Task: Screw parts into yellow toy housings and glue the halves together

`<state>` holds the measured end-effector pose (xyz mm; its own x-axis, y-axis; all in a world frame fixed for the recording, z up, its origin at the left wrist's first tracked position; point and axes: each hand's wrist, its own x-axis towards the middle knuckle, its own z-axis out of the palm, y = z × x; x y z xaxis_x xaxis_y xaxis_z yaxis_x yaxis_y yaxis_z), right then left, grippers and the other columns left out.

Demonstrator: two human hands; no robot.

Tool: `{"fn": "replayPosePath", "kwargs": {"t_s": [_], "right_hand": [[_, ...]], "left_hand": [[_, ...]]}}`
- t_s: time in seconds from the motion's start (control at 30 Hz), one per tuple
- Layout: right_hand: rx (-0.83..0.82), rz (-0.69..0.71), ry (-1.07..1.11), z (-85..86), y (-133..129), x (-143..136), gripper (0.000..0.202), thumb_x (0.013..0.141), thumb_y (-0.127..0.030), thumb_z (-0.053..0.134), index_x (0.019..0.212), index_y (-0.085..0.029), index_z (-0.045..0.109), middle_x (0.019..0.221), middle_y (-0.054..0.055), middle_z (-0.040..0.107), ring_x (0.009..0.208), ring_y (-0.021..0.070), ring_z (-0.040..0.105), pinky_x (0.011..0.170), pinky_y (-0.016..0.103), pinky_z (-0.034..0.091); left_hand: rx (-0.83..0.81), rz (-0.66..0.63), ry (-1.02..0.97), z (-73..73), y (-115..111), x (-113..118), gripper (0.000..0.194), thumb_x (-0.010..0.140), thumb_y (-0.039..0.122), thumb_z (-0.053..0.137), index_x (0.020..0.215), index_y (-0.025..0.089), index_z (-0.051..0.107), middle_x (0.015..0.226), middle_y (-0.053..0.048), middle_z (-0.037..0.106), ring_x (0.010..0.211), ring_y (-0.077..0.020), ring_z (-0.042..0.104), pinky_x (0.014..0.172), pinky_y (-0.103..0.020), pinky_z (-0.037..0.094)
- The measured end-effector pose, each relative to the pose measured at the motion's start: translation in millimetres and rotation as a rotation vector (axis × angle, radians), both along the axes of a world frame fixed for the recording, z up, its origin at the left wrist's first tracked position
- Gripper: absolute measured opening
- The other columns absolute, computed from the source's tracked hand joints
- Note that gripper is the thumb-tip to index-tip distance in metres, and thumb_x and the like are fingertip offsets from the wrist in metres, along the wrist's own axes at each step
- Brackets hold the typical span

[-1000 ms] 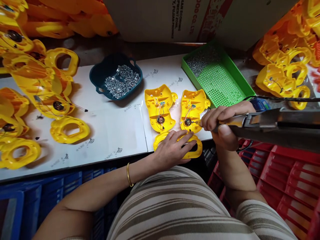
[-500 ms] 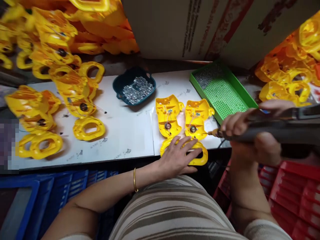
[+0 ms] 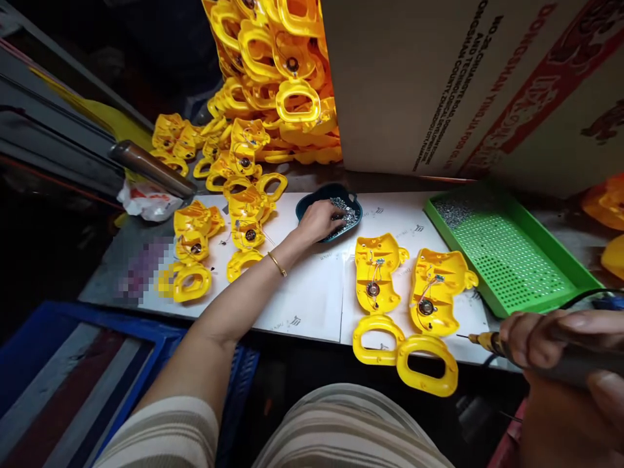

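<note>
My left hand (image 3: 319,221) reaches into a dark teal bowl (image 3: 303,207) of small silver metal pieces; its fingertips are among the pieces, so what they hold is hidden. At the right, my right hand (image 3: 546,338) is wrapped round a dark electric screwdriver (image 3: 568,365), whose thin bit points left. Just left of the bit lie two yellow shells, one (image 3: 436,286) nearer the bit and one (image 3: 380,270) beyond it. Each has wires and a round dark part inside, and a ring-shaped handle at its lower end, over the table's front edge.
A green perforated tray (image 3: 521,250) stands right of the shells. More yellow shells (image 3: 249,211) lie at the left, with a large pile (image 3: 292,65) behind. A cardboard box (image 3: 400,84) stands at the back. Blue crates (image 3: 160,331) are below the front left.
My left hand has left the yellow handles and moved to the bowl. The screwdriver in my right hand is now apart from the shells. The view has shifted left.
</note>
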<state>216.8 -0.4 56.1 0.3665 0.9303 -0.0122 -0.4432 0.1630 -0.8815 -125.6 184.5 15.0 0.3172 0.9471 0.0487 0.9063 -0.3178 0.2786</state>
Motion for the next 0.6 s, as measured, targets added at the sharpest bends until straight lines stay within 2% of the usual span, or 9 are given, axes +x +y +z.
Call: {"fn": "replayPosePath", "kwargs": {"t_s": [0.1, 0.2, 0.27, 0.33, 0.47, 0.53, 0.6], "right_hand": [[0.238, 0.155, -0.306, 12.9, 1.4, -10.2, 0.026, 0.065, -0.037, 0.067, 0.089, -0.027, 0.072, 0.050, -0.001, 0.054, 0.037, 0.0180, 0.048, 0.034, 0.041, 0.038], [0.423, 0.276, -0.302, 17.8, 2.9, -13.4, 0.032, 0.072, -0.034, 0.065, 0.099, -0.019, 0.070, 0.059, 0.001, 0.061, 0.045, 0.0178, 0.056, 0.036, 0.036, 0.043], [0.431, 0.316, -0.279, 16.4, 2.5, -13.4, 0.036, 0.075, -0.037, 0.066, 0.105, -0.017, 0.068, 0.063, 0.002, 0.062, 0.048, 0.0177, 0.058, 0.039, 0.035, 0.046], [0.406, 0.296, -0.266, 13.9, 1.6, -13.0, 0.037, 0.075, -0.038, 0.067, 0.105, -0.017, 0.066, 0.061, 0.000, 0.059, 0.046, 0.0154, 0.056, 0.040, 0.031, 0.045], [0.477, 0.365, -0.271, 13.1, -0.1, -11.5, 0.034, 0.077, -0.034, 0.065, 0.106, -0.016, 0.065, 0.057, -0.001, 0.056, 0.043, 0.0142, 0.055, 0.039, 0.029, 0.044], [0.473, 0.368, -0.257, 15.0, -2.3, -11.5, 0.033, 0.077, -0.033, 0.064, 0.105, -0.015, 0.065, 0.057, -0.002, 0.056, 0.043, 0.0141, 0.055, 0.039, 0.029, 0.044], [0.433, 0.309, -0.242, 16.7, -5.5, -12.6, 0.032, 0.076, -0.033, 0.066, 0.102, -0.015, 0.065, 0.057, -0.002, 0.056, 0.044, 0.0133, 0.053, 0.040, 0.029, 0.044]], "left_hand": [[-0.029, 0.035, -0.030, 0.7, -5.3, 1.2, 0.021, 0.085, 0.033, 0.069, 0.093, 0.017, 0.080, 0.086, -0.008, 0.074, 0.077, -0.0201, 0.065, 0.068, -0.029, 0.045], [-0.009, 0.062, -0.047, 7.4, -7.8, -1.1, 0.023, 0.089, 0.033, 0.064, 0.096, 0.017, 0.079, 0.088, -0.009, 0.073, 0.078, -0.0218, 0.065, 0.074, -0.034, 0.047], [0.022, 0.082, -0.059, 9.5, -6.2, -4.0, 0.022, 0.089, 0.027, 0.063, 0.101, 0.017, 0.078, 0.089, -0.010, 0.073, 0.078, -0.0231, 0.065, 0.076, -0.039, 0.049], [0.047, 0.126, -0.120, 8.6, -4.0, -7.3, 0.022, 0.087, 0.022, 0.064, 0.103, 0.016, 0.077, 0.088, -0.010, 0.073, 0.076, -0.0235, 0.065, 0.076, -0.041, 0.049], [0.071, 0.220, -0.270, 2.3, 0.3, -15.1, 0.019, 0.084, 0.028, 0.069, 0.095, 0.016, 0.078, 0.071, -0.007, 0.072, 0.065, -0.0217, 0.062, 0.072, -0.040, 0.051], [0.083, 0.204, -0.280, 0.1, 3.5, -18.3, 0.018, 0.085, 0.030, 0.068, 0.091, 0.017, 0.078, 0.062, -0.005, 0.068, 0.059, -0.0201, 0.059, 0.067, -0.038, 0.051], [0.127, 0.183, -0.293, 0.7, 4.9, -18.4, 0.015, 0.083, 0.029, 0.069, 0.087, 0.018, 0.078, 0.059, -0.004, 0.067, 0.058, -0.0191, 0.059, 0.065, -0.036, 0.051]]}}
